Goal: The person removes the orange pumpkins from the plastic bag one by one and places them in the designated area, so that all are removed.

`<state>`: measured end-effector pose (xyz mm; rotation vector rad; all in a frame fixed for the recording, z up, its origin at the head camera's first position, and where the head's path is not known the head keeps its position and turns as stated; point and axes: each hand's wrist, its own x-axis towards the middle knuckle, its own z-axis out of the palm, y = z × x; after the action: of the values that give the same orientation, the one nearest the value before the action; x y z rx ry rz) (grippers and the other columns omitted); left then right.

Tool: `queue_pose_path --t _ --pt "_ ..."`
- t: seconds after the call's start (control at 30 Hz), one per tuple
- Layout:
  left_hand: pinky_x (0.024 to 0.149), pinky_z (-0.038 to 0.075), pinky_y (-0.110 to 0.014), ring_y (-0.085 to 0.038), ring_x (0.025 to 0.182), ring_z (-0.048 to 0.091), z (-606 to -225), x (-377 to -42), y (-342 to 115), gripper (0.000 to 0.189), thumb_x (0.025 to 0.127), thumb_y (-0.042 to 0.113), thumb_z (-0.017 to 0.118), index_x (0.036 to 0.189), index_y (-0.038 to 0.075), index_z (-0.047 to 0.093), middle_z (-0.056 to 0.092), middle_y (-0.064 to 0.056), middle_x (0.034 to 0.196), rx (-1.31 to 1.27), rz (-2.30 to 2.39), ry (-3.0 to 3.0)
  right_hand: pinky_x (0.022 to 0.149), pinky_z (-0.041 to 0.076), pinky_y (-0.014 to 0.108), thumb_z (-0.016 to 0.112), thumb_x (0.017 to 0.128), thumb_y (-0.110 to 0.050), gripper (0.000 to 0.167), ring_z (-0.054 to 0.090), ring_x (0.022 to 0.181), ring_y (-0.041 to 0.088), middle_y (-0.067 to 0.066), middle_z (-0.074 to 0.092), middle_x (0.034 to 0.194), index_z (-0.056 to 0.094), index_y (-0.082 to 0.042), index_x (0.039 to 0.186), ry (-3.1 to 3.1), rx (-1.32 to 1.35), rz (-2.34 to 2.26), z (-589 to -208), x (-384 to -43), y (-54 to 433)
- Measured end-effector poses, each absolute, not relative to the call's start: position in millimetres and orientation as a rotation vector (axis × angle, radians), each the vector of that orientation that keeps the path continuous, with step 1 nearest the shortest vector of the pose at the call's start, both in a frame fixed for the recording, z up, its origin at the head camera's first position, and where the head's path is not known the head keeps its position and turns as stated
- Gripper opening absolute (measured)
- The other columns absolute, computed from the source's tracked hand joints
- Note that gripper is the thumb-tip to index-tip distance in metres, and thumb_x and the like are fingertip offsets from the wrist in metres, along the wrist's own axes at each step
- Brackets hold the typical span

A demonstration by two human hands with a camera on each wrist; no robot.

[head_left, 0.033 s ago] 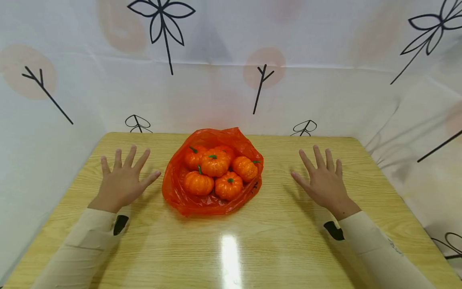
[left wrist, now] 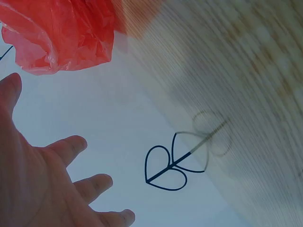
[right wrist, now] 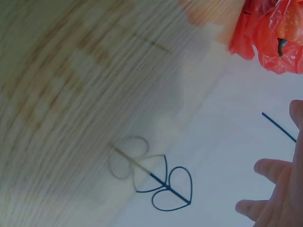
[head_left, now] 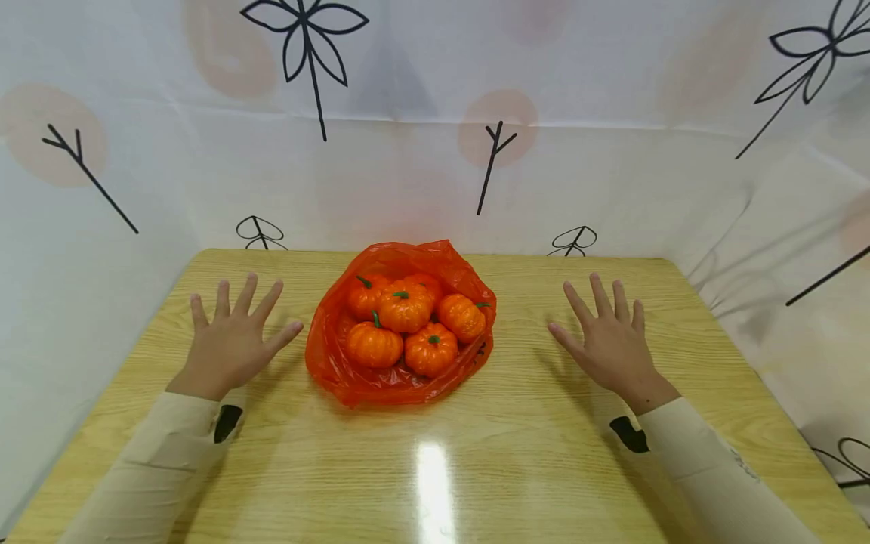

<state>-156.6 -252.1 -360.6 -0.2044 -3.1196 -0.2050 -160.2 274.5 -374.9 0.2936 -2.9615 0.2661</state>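
Observation:
A red plastic bag (head_left: 333,378) lies with its mouth spread wide near the back middle of the table. Inside it sit several small orange pumpkins (head_left: 374,345) with green stems. To the bag's left my left hand (head_left: 227,344) is held palm down, fingers straight and spread, its thumb pointing at the bag and apart from it. On the other side my right hand (head_left: 615,347) mirrors that pose, farther from the bag. Neither hand holds anything. The left wrist view shows the bag's outer side (left wrist: 61,42) beyond the thumb; in the right wrist view one green stem (right wrist: 282,46) shows.
The wooden table (head_left: 530,468) reflects a bright streak of light toward its front. A white cloth backdrop (head_left: 408,181) with black leaf and twig drawings stands behind the table and along both sides. Beige sleeves (head_left: 146,461) cover both forearms.

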Motion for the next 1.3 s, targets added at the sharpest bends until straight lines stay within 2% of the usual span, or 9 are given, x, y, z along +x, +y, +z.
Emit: queue_pose_path --t 0.7,0.87,0.93,1.0,1.13,1.2,1.3 --pt "0.108 -0.014 -0.08 -0.061 0.146 -0.003 -361 -156 -250 0.083 0.097 0.074 0.029 0.162 0.025 0.012 0.005 -0.024 0.166 -0.213 -0.217 -3.092 0.111 0.007 0.079 0.044 0.102 -0.059 0.075 0.004 0.15 0.053 0.022 0.007 0.166 0.016 -0.024 0.161 -2.951 0.359 0.285 -365 -155 262" --pt "0.109 -0.011 -0.079 -0.058 0.148 -0.001 -363 -157 -248 0.082 0.098 0.072 0.029 0.162 0.024 0.012 0.006 -0.022 0.166 -0.216 -0.257 -3.082 0.111 0.016 0.076 0.047 0.103 -0.052 0.069 0.014 0.148 0.053 0.025 0.017 0.163 0.026 -0.017 0.159 -2.92 0.382 0.476 -365 -154 255" --pt "0.112 -0.003 -0.078 -0.054 0.149 0.007 -364 -158 -246 0.078 0.1 0.068 0.033 0.161 0.023 0.015 0.012 -0.022 0.166 -0.226 -0.285 -3.052 0.11 0.025 0.073 0.048 0.104 -0.048 0.064 0.024 0.145 0.05 0.024 0.027 0.16 0.032 -0.014 0.157 -2.902 0.391 0.647 -366 -155 249" --pt "0.112 0.012 -0.077 -0.052 0.146 0.022 -365 -159 -244 0.072 0.102 0.059 0.041 0.16 0.021 0.023 0.023 -0.022 0.163 -0.243 -0.323 -3.0 0.107 0.035 0.069 0.049 0.105 -0.044 0.059 0.037 0.139 0.047 0.022 0.037 0.155 0.039 -0.011 0.153 -2.867 0.403 0.832 -367 -156 241" --pt "0.098 0.042 -0.067 -0.046 0.123 0.053 -365 -161 -235 0.053 0.103 0.04 0.052 0.149 0.014 0.044 0.049 -0.022 0.145 -0.283 -0.441 -2.893 0.095 0.051 0.055 0.054 0.104 -0.035 0.046 0.058 0.118 0.035 0.016 0.057 0.139 0.052 -0.007 0.142 -2.773 0.425 1.072 -371 -159 221" --pt "0.09 0.05 -0.062 -0.041 0.114 0.06 -364 -162 -231 0.045 0.103 0.035 0.052 0.142 0.012 0.053 0.057 -0.02 0.137 -0.288 -0.526 -2.877 0.09 0.054 0.05 0.056 0.103 -0.03 0.04 0.063 0.11 0.03 0.014 0.062 0.132 0.056 -0.006 0.136 -2.737 0.437 1.119 -372 -161 210" --pt "0.085 0.055 -0.055 -0.035 0.108 0.064 -365 -163 -225 0.037 0.104 0.033 0.05 0.133 0.011 0.061 0.063 -0.016 0.13 -0.276 -0.644 -2.887 0.087 0.056 0.048 0.06 0.102 -0.025 0.035 0.064 0.105 0.027 0.014 0.065 0.127 0.06 -0.005 0.131 -2.699 0.456 1.175 -373 -163 194"
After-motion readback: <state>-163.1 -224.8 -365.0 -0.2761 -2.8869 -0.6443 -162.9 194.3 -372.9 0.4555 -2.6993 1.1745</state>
